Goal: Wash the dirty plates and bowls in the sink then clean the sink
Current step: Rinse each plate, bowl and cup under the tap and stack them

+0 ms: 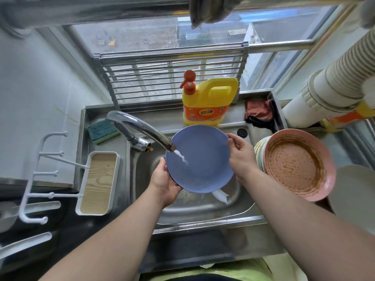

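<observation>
A blue plate (203, 161) is held tilted over the steel sink (205, 209), under the tap (142, 130). A thin stream of water falls from the spout onto the plate's face. My left hand (165, 181) grips the plate's lower left rim. My right hand (241, 154) grips its right rim. To the right, a stack of dirty plates (261, 155) leans at the sink's edge, with a pink plate (298, 165) smeared with brown sauce on top. Something white (220, 196) lies in the sink below the blue plate.
A yellow detergent bottle (207, 102) with an orange pump stands behind the sink. A green sponge (102, 130) lies at the back left, a reddish cloth (258, 111) at the back right. A white wood-lined tray (98, 183) with hooks sits to the left. White pipes (332, 92) rise at the right.
</observation>
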Motion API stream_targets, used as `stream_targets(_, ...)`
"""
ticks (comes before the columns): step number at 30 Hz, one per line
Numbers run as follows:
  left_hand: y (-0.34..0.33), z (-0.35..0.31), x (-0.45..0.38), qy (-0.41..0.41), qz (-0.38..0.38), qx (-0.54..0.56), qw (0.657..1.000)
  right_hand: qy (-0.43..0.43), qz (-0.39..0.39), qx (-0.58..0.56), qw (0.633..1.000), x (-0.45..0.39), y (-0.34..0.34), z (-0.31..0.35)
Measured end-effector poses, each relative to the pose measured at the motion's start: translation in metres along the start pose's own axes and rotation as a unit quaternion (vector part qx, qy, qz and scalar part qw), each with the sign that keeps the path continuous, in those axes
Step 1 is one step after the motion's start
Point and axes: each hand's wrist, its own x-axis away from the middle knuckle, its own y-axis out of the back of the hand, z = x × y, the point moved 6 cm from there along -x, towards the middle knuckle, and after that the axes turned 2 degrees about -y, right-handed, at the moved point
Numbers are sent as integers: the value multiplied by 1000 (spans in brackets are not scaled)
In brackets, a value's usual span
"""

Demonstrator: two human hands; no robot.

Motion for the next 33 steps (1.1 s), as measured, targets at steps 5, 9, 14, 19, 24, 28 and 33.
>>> stream_targets(5,-2,5,2,19,10,-44,999,-6,8,37,999,0,3,8)
stream_targets(9,21,15,2,55,-27,-85,994,-90,13,74,993,3,4,-10)
stream_targets(14,46,21,0,91,-45,-77,992,-170,71,67,981,21,2,-27)
stream_targets(19,66,16,3,94,-64,-82,990,-181,104,90,974,29,-13,-44)
stream_targets(24,85,10,4,139,-87,-28,986,-176,134,68,973,43,-21,-36)
stream_targets(28,89,16,7,223,-83,16,971,-122,185,79,972,45,-26,-11)
stream_targets(33,58,30,20,276,20,24,961,-1,155,153,976,35,-33,11)
